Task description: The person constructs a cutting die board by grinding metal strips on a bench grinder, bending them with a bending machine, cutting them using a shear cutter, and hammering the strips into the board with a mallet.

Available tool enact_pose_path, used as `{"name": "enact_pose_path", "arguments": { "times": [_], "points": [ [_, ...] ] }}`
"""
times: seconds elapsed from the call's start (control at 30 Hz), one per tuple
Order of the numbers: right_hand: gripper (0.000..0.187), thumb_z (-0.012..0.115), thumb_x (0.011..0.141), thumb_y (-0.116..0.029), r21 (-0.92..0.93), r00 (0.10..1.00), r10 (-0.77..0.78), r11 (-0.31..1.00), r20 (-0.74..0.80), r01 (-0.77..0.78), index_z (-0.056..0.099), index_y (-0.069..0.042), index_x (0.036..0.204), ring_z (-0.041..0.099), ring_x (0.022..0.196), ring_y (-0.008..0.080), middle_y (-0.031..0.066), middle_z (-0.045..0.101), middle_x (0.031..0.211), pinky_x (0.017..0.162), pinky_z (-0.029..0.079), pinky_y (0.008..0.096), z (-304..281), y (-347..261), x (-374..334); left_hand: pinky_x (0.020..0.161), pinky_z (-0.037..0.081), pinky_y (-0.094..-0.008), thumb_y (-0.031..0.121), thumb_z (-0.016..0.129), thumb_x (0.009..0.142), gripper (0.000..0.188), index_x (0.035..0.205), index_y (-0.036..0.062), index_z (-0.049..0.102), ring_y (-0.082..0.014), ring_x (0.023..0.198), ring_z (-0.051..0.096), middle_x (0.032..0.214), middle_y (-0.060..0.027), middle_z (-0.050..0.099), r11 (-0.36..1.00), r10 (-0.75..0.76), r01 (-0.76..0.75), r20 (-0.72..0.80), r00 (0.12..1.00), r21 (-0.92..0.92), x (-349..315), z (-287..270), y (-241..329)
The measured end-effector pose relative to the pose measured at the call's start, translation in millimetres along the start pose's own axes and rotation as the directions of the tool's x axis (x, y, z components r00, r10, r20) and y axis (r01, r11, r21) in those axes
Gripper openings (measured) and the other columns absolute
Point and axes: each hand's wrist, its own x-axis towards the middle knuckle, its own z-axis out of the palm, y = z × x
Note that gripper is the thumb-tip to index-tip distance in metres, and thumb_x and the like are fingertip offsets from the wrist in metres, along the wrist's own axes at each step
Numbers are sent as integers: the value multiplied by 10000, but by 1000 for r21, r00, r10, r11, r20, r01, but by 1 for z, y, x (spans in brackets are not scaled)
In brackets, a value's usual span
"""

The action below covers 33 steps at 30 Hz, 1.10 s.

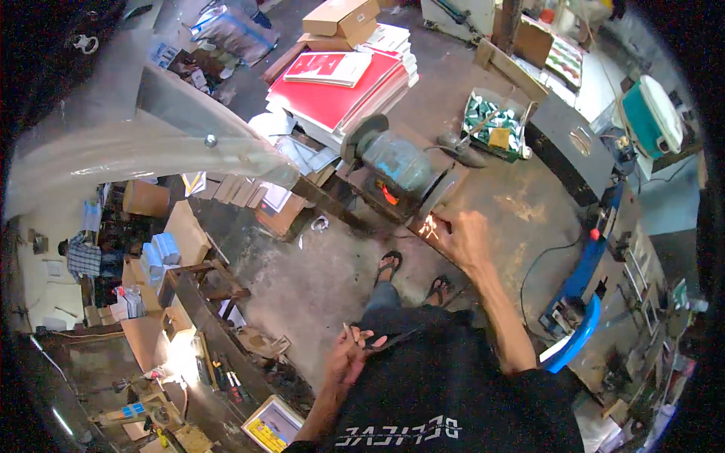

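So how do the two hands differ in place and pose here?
The right hand is close to the grinder, right by bright sparks, while the left hand is away from it, near the black shirt. The right hand shows its back; the left hand shows curled fingers. Both hands are bare.

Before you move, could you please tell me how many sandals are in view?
2: the left sandal and, beside it, the right sandal, both worn, on the floor near the grinder. More may be hidden.
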Motion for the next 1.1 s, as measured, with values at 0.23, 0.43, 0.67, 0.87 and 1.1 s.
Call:
{"name": "enact_pose_path", "arguments": {
  "times": [0.23,0.43,0.67,0.87,1.1],
  "points": [
    [134,695,757,-188,-57,997,-7,998,74,11,736,-79,824,641,624,364,177,650,687,583,493,430,-4,-14,7,1022,438,-643,-7,538,926,78,871,46,552,-208,976,616,802,-61,575,999,36,-36,-10,999,-30,-5,-3,6],
    [172,686,778,-202,-110,994,20,994,110,-8,753,-77,875,635,591,349,179,653,693,555,476,435,-2,-12,3,1017,442,-643,42,611,921,62,889,54,560,-192,953,628,828,-61,597,999,33,-32,-48,998,25,-5,7,9],
    [179,703,756,-151,-42,998,19,999,64,-16,756,-90,916,659,651,364,194,675,774,585,514,417,-6,-17,4,1016,446,-638,29,619,910,57,883,59,578,-187,910,635,863,-57,618,998,55,-55,-89,995,3,-5,7,12],
    [76,638,659,-49,3,995,31,999,97,-32,654,12,700,613,673,414,246,608,665,658,470,501,-2,-20,5,1008,452,-623,203,532,1011,214,859,61,583,-178,951,612,812,-48,589,996,73,-77,94,993,35,-6,-8,13],
    [94,704,749,-102,-6,999,33,999,32,-33,709,-9,762,631,599,356,202,634,675,567,483,433,0,-20,5,1075,368,-626,51,600,899,61,934,95,578,-209,1051,603,884,-21,614,998,61,-63,143,988,8,-1,-19,16]
  ]
}}
